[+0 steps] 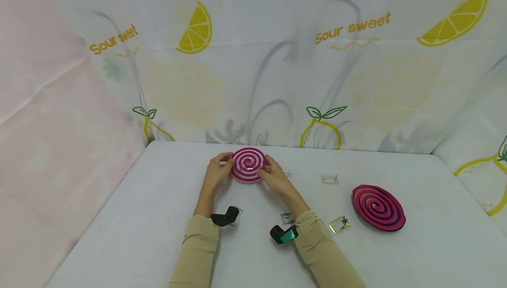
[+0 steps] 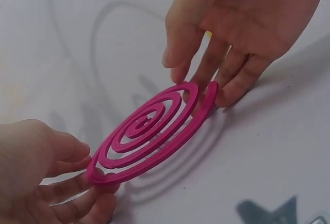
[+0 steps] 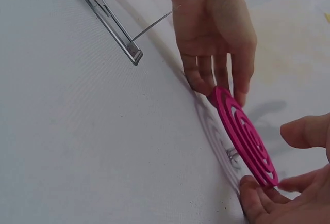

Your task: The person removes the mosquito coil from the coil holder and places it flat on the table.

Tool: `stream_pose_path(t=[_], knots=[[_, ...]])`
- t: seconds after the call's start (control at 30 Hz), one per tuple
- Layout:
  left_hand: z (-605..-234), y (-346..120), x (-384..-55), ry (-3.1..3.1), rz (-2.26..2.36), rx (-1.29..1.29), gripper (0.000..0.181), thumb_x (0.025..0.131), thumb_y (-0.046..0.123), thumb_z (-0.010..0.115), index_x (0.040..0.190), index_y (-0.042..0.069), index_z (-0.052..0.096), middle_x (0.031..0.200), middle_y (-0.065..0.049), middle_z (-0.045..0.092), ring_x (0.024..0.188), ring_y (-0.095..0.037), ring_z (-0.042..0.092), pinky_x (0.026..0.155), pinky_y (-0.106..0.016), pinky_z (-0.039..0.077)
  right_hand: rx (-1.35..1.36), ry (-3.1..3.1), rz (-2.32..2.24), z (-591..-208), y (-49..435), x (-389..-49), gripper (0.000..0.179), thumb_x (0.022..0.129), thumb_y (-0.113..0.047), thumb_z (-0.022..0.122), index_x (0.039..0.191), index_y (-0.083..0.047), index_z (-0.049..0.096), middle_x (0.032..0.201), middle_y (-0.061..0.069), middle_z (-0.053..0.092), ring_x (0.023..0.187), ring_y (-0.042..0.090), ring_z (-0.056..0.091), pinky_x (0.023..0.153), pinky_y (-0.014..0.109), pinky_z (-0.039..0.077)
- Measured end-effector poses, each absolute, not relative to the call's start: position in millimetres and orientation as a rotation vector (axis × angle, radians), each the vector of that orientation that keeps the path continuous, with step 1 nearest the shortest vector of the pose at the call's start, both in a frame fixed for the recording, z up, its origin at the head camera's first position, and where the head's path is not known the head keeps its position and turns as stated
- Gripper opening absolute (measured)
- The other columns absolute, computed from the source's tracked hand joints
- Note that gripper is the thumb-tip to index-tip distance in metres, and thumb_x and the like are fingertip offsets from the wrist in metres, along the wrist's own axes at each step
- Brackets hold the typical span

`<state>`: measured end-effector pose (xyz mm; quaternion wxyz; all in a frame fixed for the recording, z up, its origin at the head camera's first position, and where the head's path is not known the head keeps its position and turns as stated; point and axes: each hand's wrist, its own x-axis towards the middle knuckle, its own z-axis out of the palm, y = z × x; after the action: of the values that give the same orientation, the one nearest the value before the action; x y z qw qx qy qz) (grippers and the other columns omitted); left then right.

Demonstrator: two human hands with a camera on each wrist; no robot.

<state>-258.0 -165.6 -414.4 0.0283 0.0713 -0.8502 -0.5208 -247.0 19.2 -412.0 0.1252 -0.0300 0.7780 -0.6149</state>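
Observation:
A pink mosquito coil, wound in a flat spiral, is held between both hands near the back of the table. My left hand holds its left rim, the fingertips at the edge. On the opposite rim, the fingers of my right hand curl under the edge, while its thumb stands off the spiral in the left wrist view. Beneath the coil, part of a small metal coil stand shows in the right wrist view. Another metal stand with an upright prong lies nearer me.
To the right is a stack of pink and dark coils. Several metal stands lie about, among them a clear-looking one and a gold-coloured one. The white table meets a lemon-printed cloth at the back.

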Motion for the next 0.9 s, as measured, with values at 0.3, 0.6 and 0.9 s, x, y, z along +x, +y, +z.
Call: stream_pose_path(t=[0.3, 0.6, 0.9], knots=[[-416.7, -168.0, -258.6, -2.613, -1.606, 0.218, 0.034, 0.091, 0.013, 0.057, 0.125, 0.009, 0.058, 0.117, -0.016, 0.061, 0.09, -0.025, 0.06, 0.068, -0.021, 0.048, -0.099, 2.263, -1.775, -413.3, 21.7, -247.4, 0.065, 0.093, -0.016, 0.055, 0.149, -0.007, 0.023, 0.144, 0.015, 0.036, 0.133, 0.031, 0.042, 0.106, 0.043, 0.04], [-415.9, -168.6, -255.8, -2.651, -1.566, 0.23, 0.033, 0.095, 0.019, 0.054, 0.125, 0.008, 0.06, 0.12, -0.016, 0.06, 0.092, -0.023, 0.061, 0.066, -0.021, 0.049, -0.14, 2.318, -1.742, -412.1, 23.1, -245.7, 0.061, 0.094, -0.016, 0.054, 0.147, -0.002, 0.027, 0.138, 0.018, 0.046, 0.113, 0.027, 0.056, 0.094, 0.036, 0.049], [-412.2, -167.3, -255.3, -2.653, -1.533, 0.234, 0.033, 0.095, 0.02, 0.054, 0.125, 0.008, 0.061, 0.119, -0.016, 0.061, 0.09, -0.023, 0.062, 0.065, -0.02, 0.047, -0.118, 2.284, -1.802, -408.6, 23.7, -245.1, 0.06, 0.094, -0.014, 0.054, 0.146, 0.0, 0.029, 0.138, 0.018, 0.046, 0.101, 0.025, 0.061, 0.09, 0.035, 0.051]])
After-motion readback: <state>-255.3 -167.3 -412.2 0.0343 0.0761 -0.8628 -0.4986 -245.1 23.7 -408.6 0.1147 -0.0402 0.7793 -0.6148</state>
